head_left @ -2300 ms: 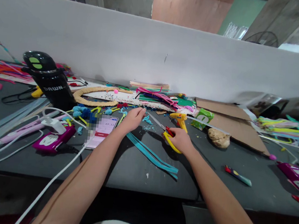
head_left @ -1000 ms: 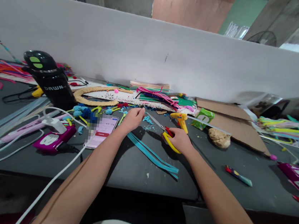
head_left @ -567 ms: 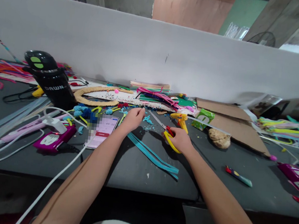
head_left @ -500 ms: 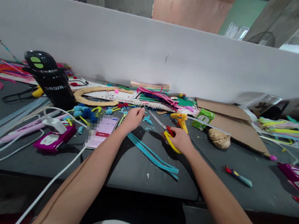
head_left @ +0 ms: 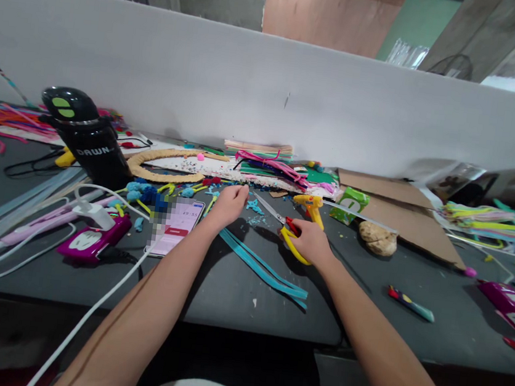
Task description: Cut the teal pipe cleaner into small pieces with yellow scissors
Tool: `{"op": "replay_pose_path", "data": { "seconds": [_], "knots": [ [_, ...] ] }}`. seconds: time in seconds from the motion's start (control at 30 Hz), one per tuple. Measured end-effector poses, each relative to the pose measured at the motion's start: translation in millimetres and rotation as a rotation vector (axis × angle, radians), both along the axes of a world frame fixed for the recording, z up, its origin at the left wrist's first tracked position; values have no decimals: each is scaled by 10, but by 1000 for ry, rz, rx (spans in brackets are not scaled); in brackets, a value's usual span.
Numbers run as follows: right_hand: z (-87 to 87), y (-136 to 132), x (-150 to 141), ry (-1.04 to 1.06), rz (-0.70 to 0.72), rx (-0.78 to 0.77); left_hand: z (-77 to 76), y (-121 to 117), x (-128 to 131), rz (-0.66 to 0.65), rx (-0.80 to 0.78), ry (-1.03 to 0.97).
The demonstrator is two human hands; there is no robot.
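My left hand is closed in a pinch above the middle of the table. Whatever its fingertips hold is too small to make out. My right hand grips scissors with yellow and red handles, their blades pointing up and left toward the left fingertips. Small blue fuzzy pieces and loose blue clippings lie just beyond, between the two hands. Long blue pipe cleaners stretch across the table from beside the left wrist toward the front.
Left of my forearm lie a phone, a purple power strip with a white cable, and a black bottle. To the right are a yellow glue gun, a green packet, a stone-like lump, cardboard and a cutter.
The scissors have turned slightly in my right hand, and their blades look closer together. My left hand has hardly moved.
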State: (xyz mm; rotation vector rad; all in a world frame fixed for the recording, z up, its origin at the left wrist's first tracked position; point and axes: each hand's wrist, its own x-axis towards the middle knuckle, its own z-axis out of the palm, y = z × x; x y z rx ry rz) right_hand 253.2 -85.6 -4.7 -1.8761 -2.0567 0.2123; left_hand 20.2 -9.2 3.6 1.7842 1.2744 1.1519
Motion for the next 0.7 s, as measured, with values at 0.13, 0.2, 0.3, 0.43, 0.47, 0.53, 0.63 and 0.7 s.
{"op": "replay_pose_path", "data": {
  "seconds": [0.13, 0.2, 0.3, 0.43, 0.47, 0.53, 0.63, 0.7],
  "knots": [
    [-8, 2, -2, -10, 1, 10, 4, -15, 4, 9, -10, -5],
    [-16, 4, -5, -13, 3, 8, -2, -17, 9, 20, -19, -7],
    [-29, 6, -11, -18, 8, 8, -13, -15, 17, 31, -22, -2],
    [-36, 3, -21, -25, 7, 5, -22, -9, 21, 28, -28, -7],
    [-37, 2, -24, -24, 9, 3, -24, -7, 20, 29, -30, -6],
    [-38, 2, -28, -18, 15, -2, -27, -2, 18, 29, -35, -2],
    [-44, 11, -31, -15, 24, -11, -33, 5, 19, 24, -37, 2],
    [-51, 21, -27, -17, 27, -13, -40, 10, 23, 23, -32, -1]
  ]
}}
